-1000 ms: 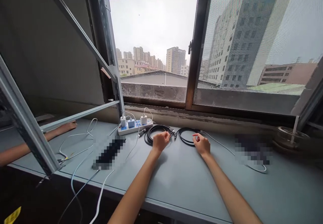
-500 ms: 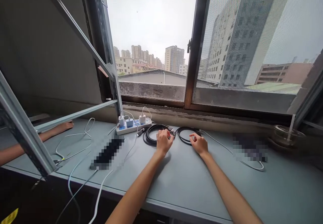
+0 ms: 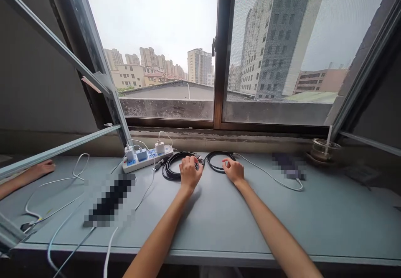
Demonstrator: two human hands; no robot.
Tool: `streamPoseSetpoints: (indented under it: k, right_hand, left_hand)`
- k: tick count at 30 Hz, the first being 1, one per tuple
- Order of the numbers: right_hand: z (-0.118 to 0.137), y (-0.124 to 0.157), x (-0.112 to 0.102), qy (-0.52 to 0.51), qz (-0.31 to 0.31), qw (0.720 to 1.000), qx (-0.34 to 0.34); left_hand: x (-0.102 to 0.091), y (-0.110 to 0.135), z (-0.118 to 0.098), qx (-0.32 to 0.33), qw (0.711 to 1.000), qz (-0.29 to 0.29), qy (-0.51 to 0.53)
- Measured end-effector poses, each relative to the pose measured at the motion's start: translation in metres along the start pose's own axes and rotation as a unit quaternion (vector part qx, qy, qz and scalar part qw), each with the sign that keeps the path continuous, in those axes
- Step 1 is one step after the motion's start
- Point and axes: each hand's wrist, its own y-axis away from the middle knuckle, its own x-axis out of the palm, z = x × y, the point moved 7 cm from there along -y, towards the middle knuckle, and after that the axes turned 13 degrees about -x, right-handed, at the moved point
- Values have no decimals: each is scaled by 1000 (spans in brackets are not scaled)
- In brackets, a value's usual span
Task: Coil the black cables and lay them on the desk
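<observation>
Here, two coils of black cable lie side by side on a grey table below the window. The left hand, half open, thumb parted from bent fingers, covers the near right side of one; the right hand, thumb and forefinger curved apart, blocks the other's right edge. Neither shows anything gripped; whether they touch the cable, I cannot tell. Just left sits one power strip bearing three chargers. Farther out lie two blurred dark objects, one on each side, both with cords. At far right stands one glass jar; at far left, a metal frame crosses before another person's arm.
</observation>
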Motion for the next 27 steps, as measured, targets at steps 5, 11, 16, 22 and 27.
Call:
streamPoseSetpoints:
  k: [5,11,16,22,27]
  right_hand:
    - [0,1,-11,-11,-30,999,5]
    - [-4,7,-15,-33,-36,999,17]
    - [-5,10,-15,-44,-33,998,23]
    - [-8,14,-13,-47,-23,998,30]
    - [-9,15,-9,-47,-7,998,29]
  left_hand:
    - [8,-16,30,-39,997,58,-27]
    - [13,-17,36,-6,994,98,-39]
    - [10,-14,34,-2,996,78,-36]
    - [0,-12,30,0,999,36,-25]
    - [7,-9,29,-4,998,61,-26]
